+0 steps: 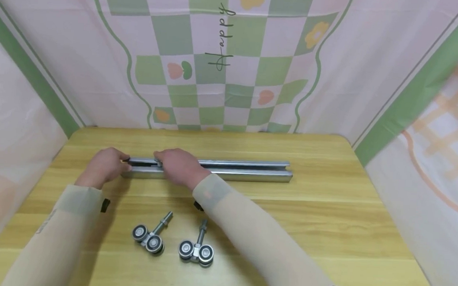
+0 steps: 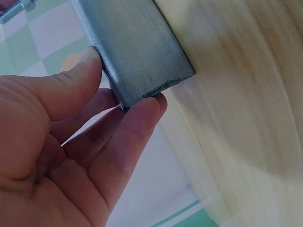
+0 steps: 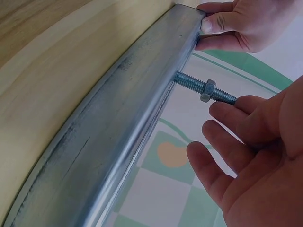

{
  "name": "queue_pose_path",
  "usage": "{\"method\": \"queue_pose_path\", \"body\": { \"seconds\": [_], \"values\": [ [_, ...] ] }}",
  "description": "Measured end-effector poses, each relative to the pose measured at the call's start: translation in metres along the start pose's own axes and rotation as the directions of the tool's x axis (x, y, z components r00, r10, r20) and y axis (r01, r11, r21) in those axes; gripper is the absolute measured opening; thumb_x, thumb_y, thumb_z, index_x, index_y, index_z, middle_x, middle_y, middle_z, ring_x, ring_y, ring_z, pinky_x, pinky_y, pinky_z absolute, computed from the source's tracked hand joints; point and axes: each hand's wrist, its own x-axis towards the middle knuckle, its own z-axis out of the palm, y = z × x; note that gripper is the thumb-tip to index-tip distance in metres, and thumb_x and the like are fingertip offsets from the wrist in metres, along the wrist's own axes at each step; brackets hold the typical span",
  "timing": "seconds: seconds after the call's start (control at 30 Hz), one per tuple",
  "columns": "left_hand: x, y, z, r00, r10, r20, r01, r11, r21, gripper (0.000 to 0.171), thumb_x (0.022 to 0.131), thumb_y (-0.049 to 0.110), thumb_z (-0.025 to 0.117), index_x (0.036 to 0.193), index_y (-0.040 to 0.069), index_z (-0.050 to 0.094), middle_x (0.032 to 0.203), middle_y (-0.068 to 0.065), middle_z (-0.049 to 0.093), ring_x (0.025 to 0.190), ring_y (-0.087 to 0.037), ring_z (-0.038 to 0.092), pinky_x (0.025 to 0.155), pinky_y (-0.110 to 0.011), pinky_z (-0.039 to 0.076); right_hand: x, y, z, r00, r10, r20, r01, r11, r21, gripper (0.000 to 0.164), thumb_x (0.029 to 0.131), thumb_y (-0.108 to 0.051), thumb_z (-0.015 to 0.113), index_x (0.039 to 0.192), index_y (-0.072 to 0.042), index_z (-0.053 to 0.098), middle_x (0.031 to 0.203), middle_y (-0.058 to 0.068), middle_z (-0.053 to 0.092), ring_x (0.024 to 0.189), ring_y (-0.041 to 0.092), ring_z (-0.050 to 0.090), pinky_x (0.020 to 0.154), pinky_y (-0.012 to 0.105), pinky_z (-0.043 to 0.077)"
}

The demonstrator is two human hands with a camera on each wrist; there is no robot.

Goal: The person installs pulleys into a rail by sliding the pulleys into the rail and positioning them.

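A long galvanised metal rail lies crosswise on the table, its slot facing up. My left hand grips the rail's left end, thumb on one edge and fingertips at the end, as the left wrist view shows. Out of the slot stands a threaded bolt with a hex nut on it. My right hand pinches the bolt's free tip, the other fingers loosely bent. Whatever the bolt is fixed to inside the rail is hidden. Nearer me lie two roller trolleys, each with wheels and a threaded bolt.
The wooden table has a rounded far corner on the right. Patterned cloth hangs behind it and at both sides. Both trolleys lie between my forearms, the right-hand one close to my right sleeve.
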Motion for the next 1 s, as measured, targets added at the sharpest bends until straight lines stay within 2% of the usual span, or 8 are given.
{"method": "queue_pose_path", "body": {
  "seconds": [0.3, 0.53, 0.73, 0.9, 1.0],
  "values": [
    [-0.002, 0.0, -0.001, 0.999, 0.037, -0.025, -0.037, 0.999, 0.0, 0.05, 0.096, 0.021, 0.066, 0.132, -0.011, 0.055, 0.134, -0.034, 0.051, 0.124, -0.055, 0.044, 0.103, -0.065, 0.034, 0.007, -0.008, -0.001, 1.0, -0.01, 0.0, 0.01, 1.0, 0.005, 0.05, 0.102, -0.007, 0.049, 0.151, -0.016, 0.043, 0.146, -0.002, 0.052, 0.124, 0.015, 0.056, 0.1, 0.024, 0.045],
    [0.0, -0.001, -0.002, 0.999, 0.035, -0.02, -0.035, 0.999, 0.003, 0.048, 0.095, 0.019, 0.068, 0.13, -0.012, 0.056, 0.132, -0.034, 0.053, 0.122, -0.054, 0.046, 0.102, -0.065, 0.036, 0.017, -0.014, 0.001, 1.0, 0.01, 0.012, -0.011, 0.999, 0.032, 0.052, 0.102, -0.01, 0.053, 0.152, -0.021, 0.044, 0.14, -0.004, 0.058, 0.101, 0.01, 0.064, 0.082, 0.019, 0.052],
    [0.001, -0.001, -0.003, 0.999, 0.03, -0.02, -0.03, 0.999, 0.011, 0.047, 0.094, 0.018, 0.068, 0.129, -0.011, 0.057, 0.131, -0.033, 0.054, 0.12, -0.053, 0.048, 0.101, -0.065, 0.037, 0.024, -0.019, 0.002, 0.999, 0.015, 0.03, -0.015, 1.0, 0.019, 0.055, 0.1, -0.008, 0.054, 0.152, -0.022, 0.043, 0.14, -0.006, 0.058, 0.103, 0.01, 0.064, 0.084, 0.02, 0.052],
    [0.003, 0.0, -0.002, 0.999, 0.037, -0.023, -0.037, 0.999, 0.023, 0.047, 0.094, 0.019, 0.068, 0.129, -0.011, 0.058, 0.131, -0.033, 0.054, 0.12, -0.053, 0.048, 0.101, -0.064, 0.038, 0.027, -0.022, 0.003, 0.999, 0.034, 0.041, -0.035, 0.999, 0.036, 0.055, 0.101, -0.008, 0.051, 0.153, -0.024, 0.042, 0.141, -0.007, 0.057, 0.098, 0.009, 0.064, 0.073, 0.018, 0.052],
    [0.003, 0.0, -0.001, 0.999, 0.036, -0.02, -0.035, 0.999, 0.023, 0.047, 0.094, 0.019, 0.067, 0.129, -0.011, 0.058, 0.131, -0.033, 0.054, 0.12, -0.053, 0.048, 0.101, -0.064, 0.038, 0.028, -0.024, 0.003, 0.998, 0.036, 0.051, -0.038, 0.999, 0.037, 0.054, 0.103, -0.009, 0.049, 0.154, -0.024, 0.04, 0.142, -0.007, 0.056, 0.099, 0.009, 0.063, 0.074, 0.019, 0.052]
  ]
}}
